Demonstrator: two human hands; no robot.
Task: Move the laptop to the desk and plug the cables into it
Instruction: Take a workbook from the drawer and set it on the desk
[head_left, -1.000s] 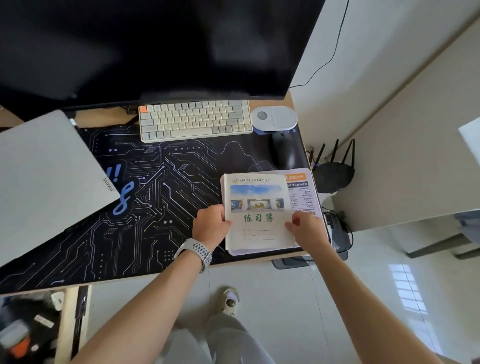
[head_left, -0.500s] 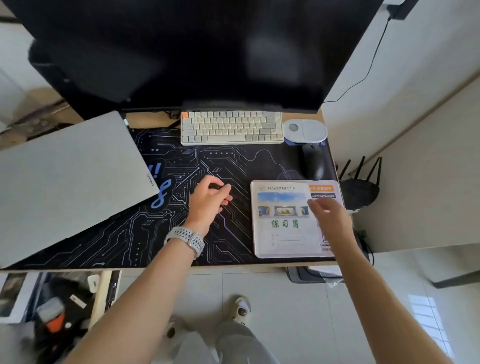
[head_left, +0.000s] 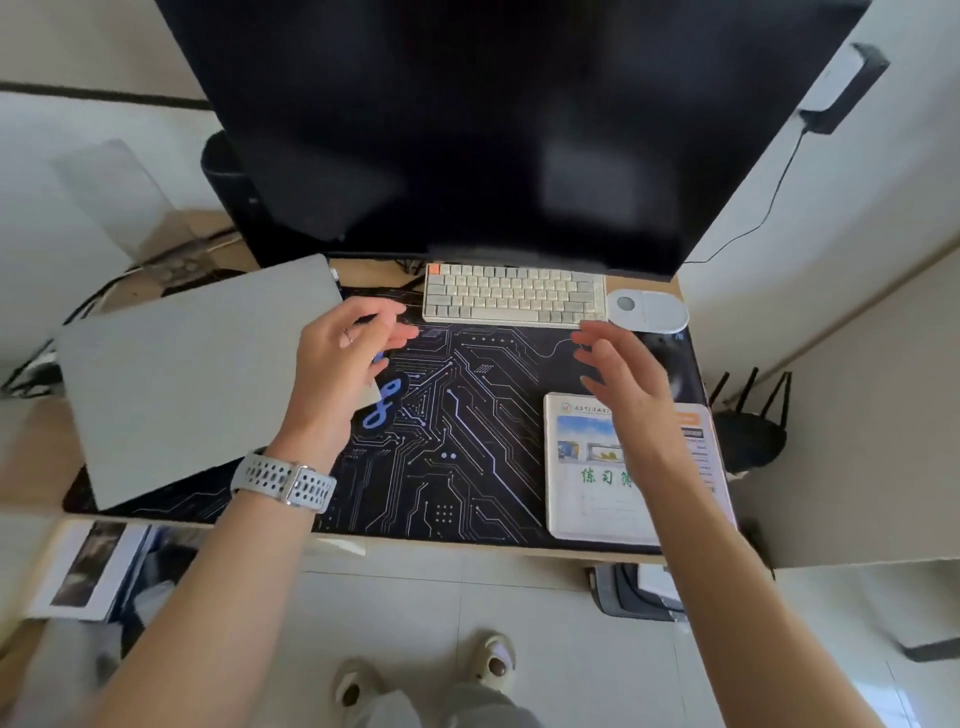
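Both hands were open and held nothing: the left hand (head_left: 340, 364) hovered, fingers spread, over the right edge of the closed grey laptop (head_left: 197, 374), the right hand (head_left: 623, 374) above the notebook (head_left: 587, 467). That laptop lay angled on the left of the circuit-print desk mat (head_left: 457, 415), with the white keyboard (head_left: 514, 296) and the dark monitor (head_left: 493, 130) beyond.

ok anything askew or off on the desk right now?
The closed laptop lies skewed at the left, rotated against the desk mat, its left part off the mat. The booklet sits square at the mat's right. Left hand is over the laptop's corner; right hand is open, empty. Nothing spilled or visibly damaged.
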